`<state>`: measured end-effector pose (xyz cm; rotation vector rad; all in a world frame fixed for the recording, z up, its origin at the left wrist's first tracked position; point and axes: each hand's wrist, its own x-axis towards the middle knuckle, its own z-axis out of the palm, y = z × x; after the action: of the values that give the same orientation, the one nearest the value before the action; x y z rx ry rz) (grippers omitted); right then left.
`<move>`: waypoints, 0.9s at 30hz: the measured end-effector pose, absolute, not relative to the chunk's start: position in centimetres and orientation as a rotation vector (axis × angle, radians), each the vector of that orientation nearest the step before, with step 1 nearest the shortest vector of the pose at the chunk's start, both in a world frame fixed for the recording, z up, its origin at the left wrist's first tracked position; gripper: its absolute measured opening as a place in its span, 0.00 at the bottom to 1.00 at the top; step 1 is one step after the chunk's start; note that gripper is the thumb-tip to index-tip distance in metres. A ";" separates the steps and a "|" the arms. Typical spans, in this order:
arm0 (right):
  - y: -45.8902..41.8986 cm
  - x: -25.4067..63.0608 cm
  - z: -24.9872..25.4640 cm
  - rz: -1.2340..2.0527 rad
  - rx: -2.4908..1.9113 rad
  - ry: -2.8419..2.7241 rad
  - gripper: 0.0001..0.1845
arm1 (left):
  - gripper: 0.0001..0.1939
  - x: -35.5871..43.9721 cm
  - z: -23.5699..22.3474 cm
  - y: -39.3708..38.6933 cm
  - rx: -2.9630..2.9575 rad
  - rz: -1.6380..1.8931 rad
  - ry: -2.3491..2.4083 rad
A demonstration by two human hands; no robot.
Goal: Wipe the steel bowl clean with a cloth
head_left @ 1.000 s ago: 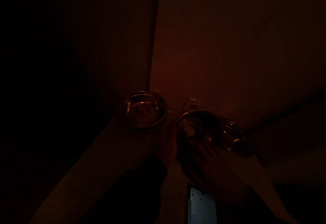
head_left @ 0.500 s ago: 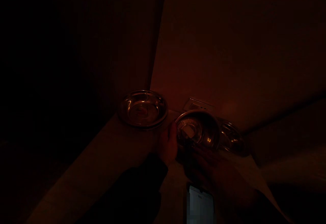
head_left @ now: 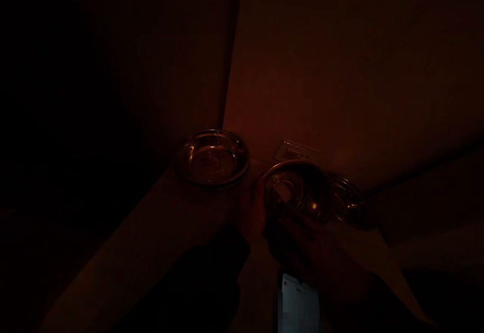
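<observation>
The scene is very dark. A shiny metal bowl (head_left: 315,186) is tilted between my hands, its mouth partly facing me. Inside it shows a small pale patch, too dim to name. My left hand (head_left: 254,212) is closed on the bowl's left side, thumb side toward the rim. Across the near side of the bowl lies my right hand (head_left: 313,242), its fingers against the rim; the fingertips are lost in shadow. A dark area under the bowl between the hands cannot be made out.
A wide metal dish (head_left: 214,166) rests on the pale tabletop (head_left: 166,222) at the left. Another metal dish (head_left: 350,202) sits behind the bowl at the right. A lit phone (head_left: 300,305) lies near me. A wall plate (head_left: 297,151) is on the wall behind.
The bowl and both hands have shifted very slightly to the right in view. The view itself has moved a little. Both hands keep their places on the bowl.
</observation>
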<state>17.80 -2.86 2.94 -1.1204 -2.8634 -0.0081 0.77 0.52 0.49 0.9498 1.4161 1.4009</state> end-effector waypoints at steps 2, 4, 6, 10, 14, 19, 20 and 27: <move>-2.9 17.6 2.9 0.045 -1.120 -2.851 0.28 | 0.27 0.8 0.5 0.6 0.952 1.413 1.379; -2.9 17.3 2.9 0.113 -1.124 -2.832 0.28 | 0.26 0.8 0.6 0.7 0.972 1.429 1.329; -2.8 17.0 2.8 0.204 -1.126 -2.814 0.29 | 0.26 0.7 0.5 0.7 0.954 1.424 1.324; -2.5 15.9 2.3 0.370 -1.102 -2.752 0.30 | 0.25 0.6 0.2 0.8 0.928 1.388 1.376; -2.6 14.9 1.5 0.390 -1.104 -2.673 0.30 | 0.26 0.4 0.3 0.6 0.919 1.378 1.350; -3.1 15.2 0.7 0.102 -1.108 -2.675 0.26 | 0.23 0.4 0.8 0.5 0.982 1.474 1.330; -3.2 15.4 0.8 0.044 -1.119 -2.690 0.25 | 0.24 0.4 0.8 0.6 0.981 1.486 1.313; -3.1 16.7 1.8 -0.172 -1.182 -2.755 0.23 | 0.26 0.5 0.4 0.7 0.926 1.480 1.340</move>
<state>16.70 -3.15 1.84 -1.1817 -2.7553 -0.1723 0.45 0.75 0.43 0.9259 1.3405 1.4799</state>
